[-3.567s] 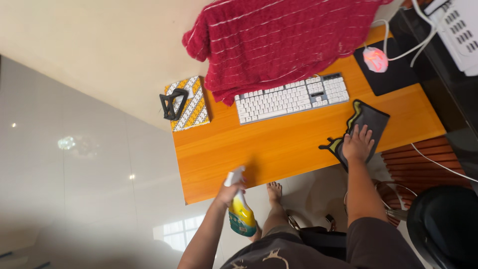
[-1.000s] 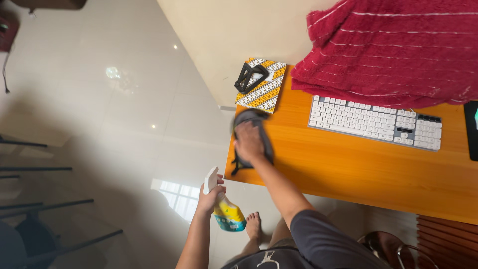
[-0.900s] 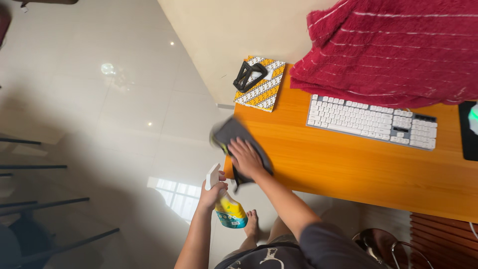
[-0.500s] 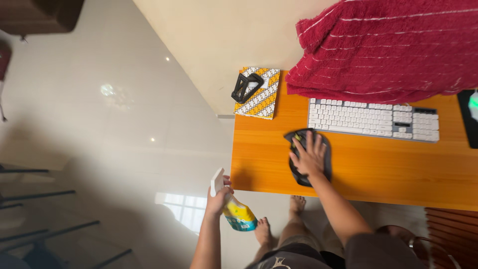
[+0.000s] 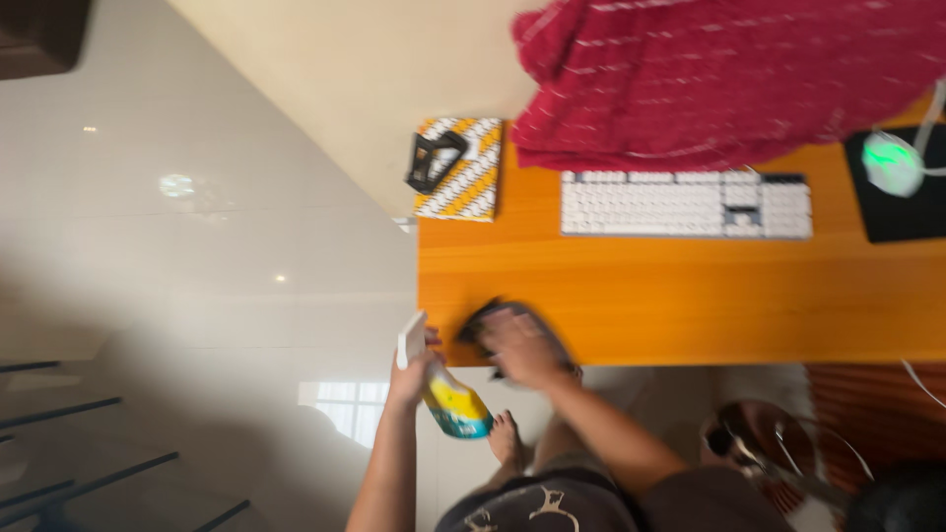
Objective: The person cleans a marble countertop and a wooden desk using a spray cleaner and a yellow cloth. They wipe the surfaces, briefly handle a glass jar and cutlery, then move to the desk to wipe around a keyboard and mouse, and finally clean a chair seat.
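My right hand (image 5: 520,345) presses a dark grey cloth (image 5: 485,317) flat on the near left corner of an orange wooden desk (image 5: 680,296). The hand and cloth are blurred. Just left of it, off the desk edge, my left hand (image 5: 410,370) grips a spray bottle (image 5: 443,392) with a white trigger head and a yellow and teal body. The bottle hangs over the floor. A white keyboard (image 5: 686,204) lies further back on the desk.
A red striped towel (image 5: 729,74) drapes over the desk's back. A patterned yellow book (image 5: 459,169) with a black clip on it sits at the far left corner. A glowing mouse (image 5: 892,163) rests on a black pad. A round stool (image 5: 754,438) stands at lower right. My bare foot (image 5: 506,441) is on the tiled floor.
My right hand slid the cloth from below the keyboard back toward the near left corner of the desk. My left hand kept the spray bottle in about the same place.
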